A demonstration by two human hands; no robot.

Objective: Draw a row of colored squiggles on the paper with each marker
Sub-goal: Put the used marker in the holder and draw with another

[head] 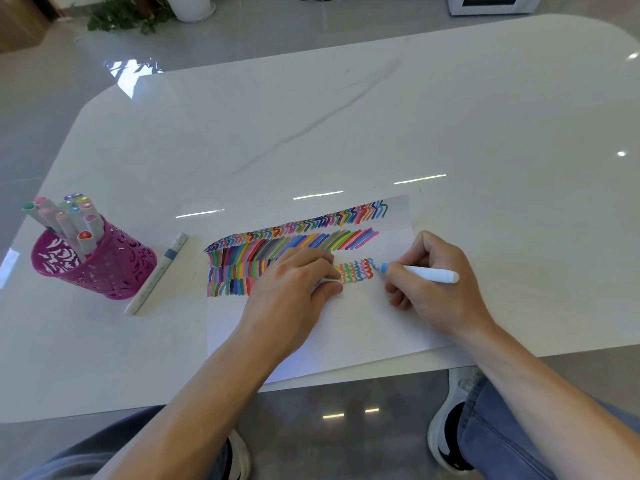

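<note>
Marker (420, 273) in my right hand (440, 285), white barrel, blue tip pointing left, pinched between thumb and fingers with the rest of the hand curled under it. The heel of that hand rests on the paper (363, 327). The tip sits right at the end of the squiggles (356, 271), a short row of orange, green, purple and red wiggles running between my two hands, the last one blue. Whether the tip is touching the sheet or a hair above it, I cannot tell.

My left hand (294, 289) lies knuckles up on the paper, just left of the squiggles and covering where they begin. Its fingers are curled, and thumb and fingers pinch a white bit (325, 280) that pokes out at the fingertips; what it is, I cannot make out.

Beyond both hands, further up the sheet, run a row of chevrons and a row of slanted strokes. Left of my left hand are blocks of short upright bars in many colours.

Well out to the left of my left hand stands a pink cup (104, 268) full of capped pens (69, 216), leaning in different directions. A loose pen (157, 273) lies on the white table (311, 133) between the cup and the paper, just beside the cup.
</note>
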